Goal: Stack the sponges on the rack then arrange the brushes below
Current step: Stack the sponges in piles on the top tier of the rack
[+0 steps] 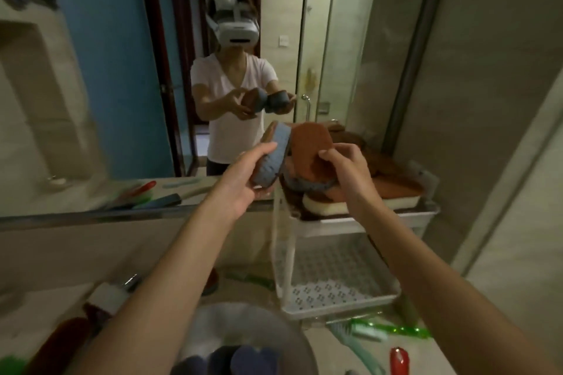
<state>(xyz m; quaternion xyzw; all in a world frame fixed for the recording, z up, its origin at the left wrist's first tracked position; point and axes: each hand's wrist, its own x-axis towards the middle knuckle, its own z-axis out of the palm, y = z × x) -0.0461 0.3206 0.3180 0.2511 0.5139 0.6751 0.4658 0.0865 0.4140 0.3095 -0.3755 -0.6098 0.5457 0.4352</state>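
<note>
My left grip (243,179) is curled round a blue sponge (272,158). The sponge stands on its edge, and my fingers are on top with my thumb under it. My right grip (347,167) pinches a brown-topped sponge (310,146) by its near end. This one is tilted, with its brown face up. The two sponges are just beside each other, up in the air over the left end of the rack (344,222).

The rack is white and has two shelves. On the top shelf there is a pile of sponges (396,189), mostly brown. One sponge with a white bottom (323,205) lies at the front of the pile. The brown-topped sponge I hold is right above the pile, and I cannot tell if it touches it. The lower shelf (335,271) has lots of little holes in it.

The brushes are on the counter (451,353) in front of the rack. A dark green brush (393,329) lies close to the rack's front edge. A pale green brush (350,341) lies just beside it, and a red handle (399,358) is a bit nearer to me.

Under my arms sits a bowl (213,323) with more blue sponges (243,359) inside. To the left lies a reddish bottle (106,298) with a white cap. Behind it all is a big mirror (122,70).
</note>
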